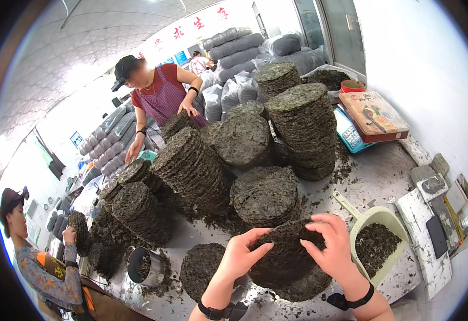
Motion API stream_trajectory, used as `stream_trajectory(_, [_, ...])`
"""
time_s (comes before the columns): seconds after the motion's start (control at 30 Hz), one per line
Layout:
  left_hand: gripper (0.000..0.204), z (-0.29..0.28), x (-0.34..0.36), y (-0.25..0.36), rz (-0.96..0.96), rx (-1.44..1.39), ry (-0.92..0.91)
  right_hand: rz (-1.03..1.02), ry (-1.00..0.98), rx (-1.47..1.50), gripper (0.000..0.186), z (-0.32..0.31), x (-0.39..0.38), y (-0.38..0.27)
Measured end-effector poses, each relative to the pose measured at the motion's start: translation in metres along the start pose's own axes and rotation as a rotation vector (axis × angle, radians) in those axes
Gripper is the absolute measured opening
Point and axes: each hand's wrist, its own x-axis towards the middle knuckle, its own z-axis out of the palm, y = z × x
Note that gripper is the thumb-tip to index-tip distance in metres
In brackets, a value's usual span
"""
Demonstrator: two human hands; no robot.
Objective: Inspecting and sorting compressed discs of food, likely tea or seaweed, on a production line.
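Note:
Between my two hands a dark round cake of dried seaweed (283,259) is tilted up, its top edge raised. My left hand (243,255) grips its left edge, with the thumb on the near face. Closed on its upper right edge is my right hand (331,245), its fingers curled over the rim. Below it, another seaweed round (310,284) lies on the table, partly covered. A flat seaweed round (201,270) rests left of my left hand. Just beyond my hands stands a low seaweed stack (266,195).
Tall seaweed stacks (304,125) crowd the table's far side. A pale dustpan (400,227) with seaweed scraps is at right, a metal cup (146,266) at left. A boxed tin (374,113) sits on a scale (346,128). Two co-workers (164,88) handle seaweed across and left.

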Motion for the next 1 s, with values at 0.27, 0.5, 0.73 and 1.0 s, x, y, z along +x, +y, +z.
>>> stream_trajectory(0.27, [0.047,0.013,-0.007,-0.006,0.134,-0.136,0.149,0.02,-0.053,0.339,0.013,0.029,-0.003,-0.021])
stream_trajectory(0.5, [0.063,0.028,-0.022,0.002,0.204,0.115,0.251,0.026,-0.011,0.223,0.012,0.034,-0.003,-0.028])
stream_trajectory(0.73, [0.066,0.038,-0.02,-0.012,0.371,0.472,0.347,0.041,-0.039,0.154,0.012,0.038,-0.006,-0.031])
stream_trajectory(1.0, [0.048,0.016,-0.003,-0.042,0.138,-0.45,0.304,0.647,-0.182,1.2,0.008,-0.065,-0.057,0.032])
